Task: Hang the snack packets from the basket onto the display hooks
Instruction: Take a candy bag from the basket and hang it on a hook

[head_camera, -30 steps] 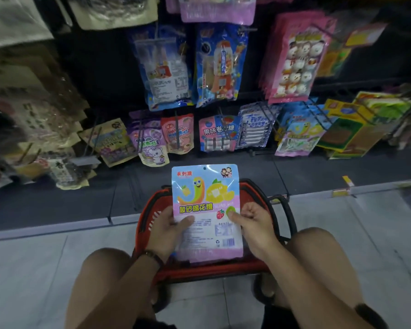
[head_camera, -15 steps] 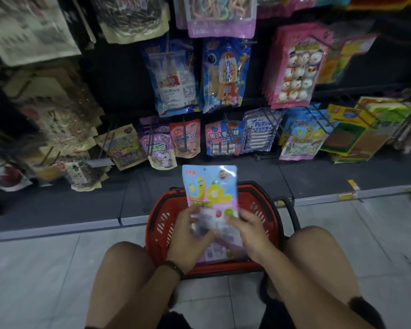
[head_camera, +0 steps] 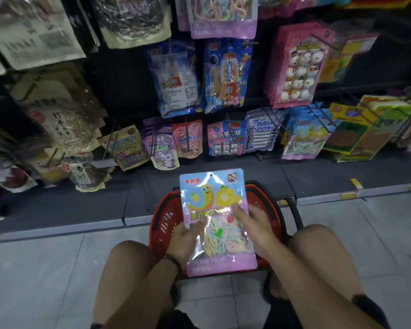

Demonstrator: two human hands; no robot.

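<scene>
A blue and pink snack packet (head_camera: 214,200) with pastel candy strips showing through its clear window is held upright over the red basket (head_camera: 163,222). My left hand (head_camera: 184,241) grips its left edge. My right hand (head_camera: 256,231) grips its right edge, with a finger across the front. The packet's front faces me. Matching blue packets (head_camera: 303,138) hang on a low display hook at the right. The basket's inside is hidden behind the packet and my hands.
The dark display wall carries several hooks with packets: pink ones (head_camera: 297,65) upper right, blue ones (head_camera: 226,74) in the middle, brown bags (head_camera: 62,124) at the left. A dark base shelf (head_camera: 81,200) runs below. My bare knees flank the basket on the tiled floor (head_camera: 45,269).
The packet has been flipped from its printed back to its front with the clear window. Both hands shifted their grip along its sides; the view tilted up slightly.
</scene>
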